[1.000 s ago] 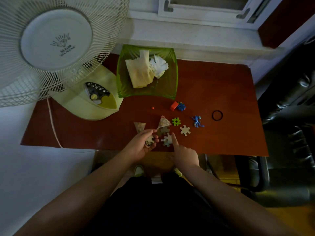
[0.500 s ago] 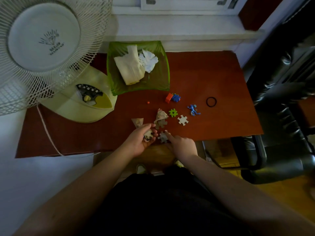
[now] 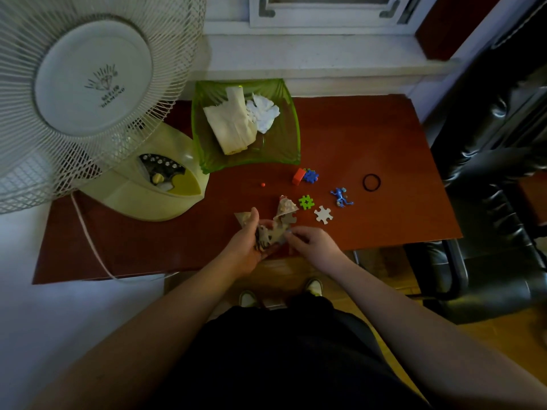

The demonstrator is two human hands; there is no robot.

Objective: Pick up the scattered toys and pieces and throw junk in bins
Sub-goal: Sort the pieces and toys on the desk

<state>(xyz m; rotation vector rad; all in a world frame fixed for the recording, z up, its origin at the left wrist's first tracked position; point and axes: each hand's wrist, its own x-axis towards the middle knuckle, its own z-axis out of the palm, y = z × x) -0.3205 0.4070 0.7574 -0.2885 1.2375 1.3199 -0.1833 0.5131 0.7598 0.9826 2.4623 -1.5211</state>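
Observation:
My left hand (image 3: 247,247) is cupped palm-up at the table's near edge and holds a small stack of puzzle pieces (image 3: 265,238). My right hand (image 3: 310,242) pinches a puzzle piece (image 3: 279,234) and sets it against that stack. Loose on the red-brown table (image 3: 370,128) lie a torn paper scrap (image 3: 286,206), a brown piece (image 3: 243,218), a white puzzle piece (image 3: 323,214), a green connector (image 3: 305,202), a blue figure (image 3: 342,197), an orange block (image 3: 299,176), a blue connector (image 3: 310,176), a red bead (image 3: 262,184) and a black band (image 3: 371,182).
A green tray (image 3: 290,137) at the back holds crumpled tissue and folded paper. A white fan (image 3: 88,84) on a cream base (image 3: 154,190) fills the left, its cord (image 3: 88,238) trailing over the table. A black chair (image 3: 503,187) stands at the right.
My right hand picked the puzzle piece off the table near the edge and brought it left to the stack in my left hand. The camera tilted slightly.

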